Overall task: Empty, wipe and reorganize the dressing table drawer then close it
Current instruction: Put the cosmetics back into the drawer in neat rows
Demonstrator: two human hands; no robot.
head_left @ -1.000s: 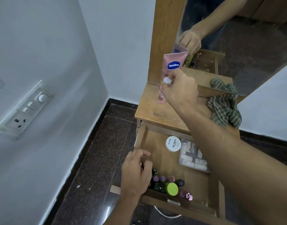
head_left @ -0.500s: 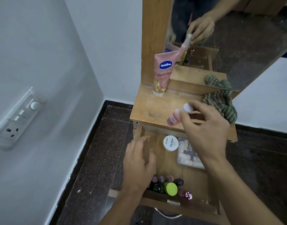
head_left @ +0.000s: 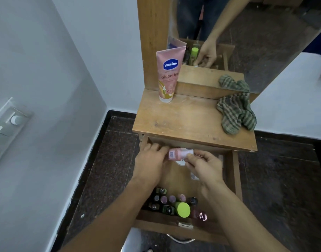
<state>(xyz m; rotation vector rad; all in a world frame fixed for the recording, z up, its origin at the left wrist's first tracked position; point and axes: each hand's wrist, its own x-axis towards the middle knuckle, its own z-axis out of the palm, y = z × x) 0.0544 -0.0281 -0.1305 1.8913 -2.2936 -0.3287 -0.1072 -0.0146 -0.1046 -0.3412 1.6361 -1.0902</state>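
The wooden dressing table [head_left: 183,120] stands in a white-walled corner, its drawer [head_left: 237,179] pulled open. Half a second ago my right hand [head_left: 204,167] held the small pink bottle [head_left: 179,153] alone over the tabletop's edge. Now the bottle lies sideways at the drawer's 12 o'clock end, my left hand [head_left: 150,164] gripping its labelled base, my right pinching the white cap. Small capped bottles [head_left: 164,199] crowd the 6 o'clock end.

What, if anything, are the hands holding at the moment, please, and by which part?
A small pink bottle, held sideways: the right hand pinches its white cap end, while the fingers of the left hand meet its base, grip unclear.
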